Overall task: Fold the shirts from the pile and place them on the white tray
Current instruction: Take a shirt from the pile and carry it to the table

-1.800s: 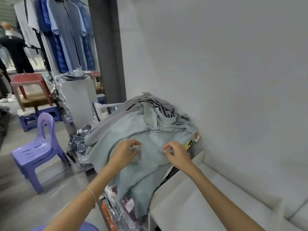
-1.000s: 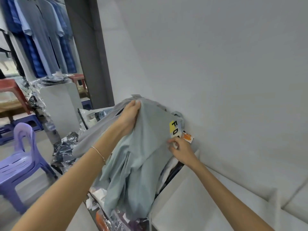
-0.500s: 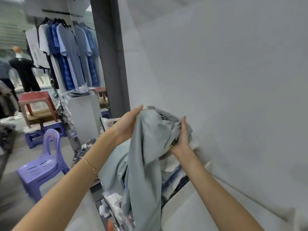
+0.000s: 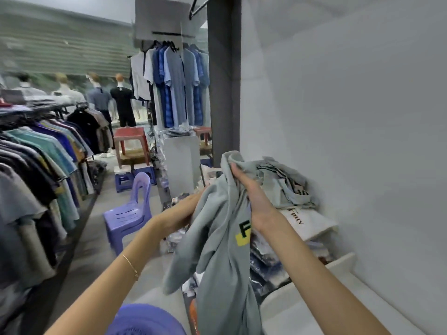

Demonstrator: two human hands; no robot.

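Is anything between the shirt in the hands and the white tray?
Nothing visible does. The left hand and right hand hold the grey-green shirt just left of the white tray, whose surface in view lies bare.

Lower right of the frame, against the wall (image 4: 362, 141): white tray (image 4: 362, 286). Just beyond, centre right: stacked plastic-wrapped packs (image 4: 266, 269), topped by a white lettered bag (image 4: 312, 222) and the crumpled pile of shirts (image 4: 283, 187). Left: grey floor (image 4: 96, 250) bearing a purple chair (image 4: 128, 213).

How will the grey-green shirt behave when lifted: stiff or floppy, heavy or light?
Probably floppy: the grey-green shirt hangs in loose folds below the right hand and left hand. Likely light: a bunched edge carries it all.
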